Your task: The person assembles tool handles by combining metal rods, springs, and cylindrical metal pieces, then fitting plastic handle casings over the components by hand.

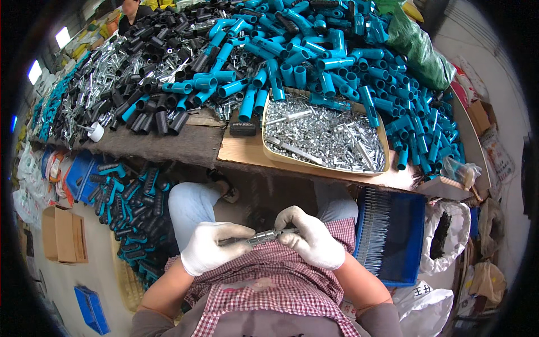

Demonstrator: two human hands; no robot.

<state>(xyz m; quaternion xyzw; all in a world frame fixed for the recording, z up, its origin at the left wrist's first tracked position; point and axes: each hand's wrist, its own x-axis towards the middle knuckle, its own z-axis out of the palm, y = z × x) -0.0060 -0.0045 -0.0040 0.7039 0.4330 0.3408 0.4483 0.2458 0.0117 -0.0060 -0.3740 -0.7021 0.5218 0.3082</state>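
- Down in the lap, the left hand (208, 247) in a white glove was closed around one end of a slim metal tube (264, 236), fingers curled and thumb on top.
- The right hand (311, 238), gloved the same way, was curled shut on the tube's other end, so the piece ran level between the two hands, just above a red-checked apron (281, 286).
- Ahead of the hands stood a wooden workbench (168, 143), its near edge covered with a sheet of cardboard (241, 151).
- A shallow tray (325, 135) on the bench held a bed of small silvery metal parts, with a few longer rods lying among them.
- Behind and beside the tray lay a large heap of blue plastic sleeves (314, 50); to its left were black sleeves (151, 62) mixed with more bright metal pieces.
- A blue crate (393, 236) of thin metal rods sat just right of the right hand, below the bench edge.
- More blue and black sleeves (132, 208) lay piled on the floor to the left, near cardboard boxes (64, 236).
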